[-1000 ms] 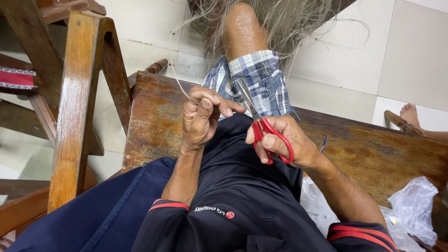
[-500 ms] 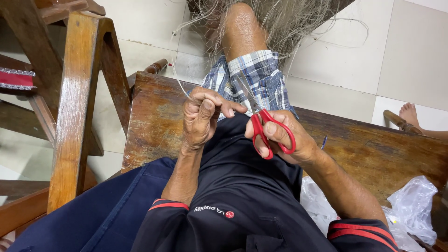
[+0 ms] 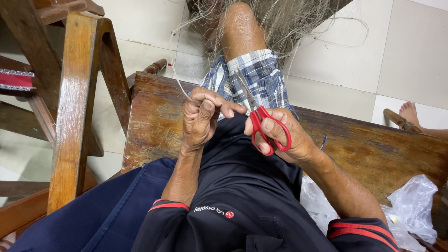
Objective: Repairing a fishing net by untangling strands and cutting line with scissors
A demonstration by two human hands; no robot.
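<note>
Left hand (image 3: 200, 119) fingers pinching thin pale line (image 3: 179, 84) above wooden worktop (image 3: 154, 121). Right hand (image 3: 280, 135) just right, fingers curled through red scissors (image 3: 261, 126) handles, blades pointing far toward net (image 3: 289, 23) draped over knee.

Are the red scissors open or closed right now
Closed, or nearly: the red scissors in the right hand show their blades as one narrow strip, no gap visible.

Scissors (image 3: 261, 122) right of thread (image 3: 179, 84), above bench (image 3: 373, 149).
</note>
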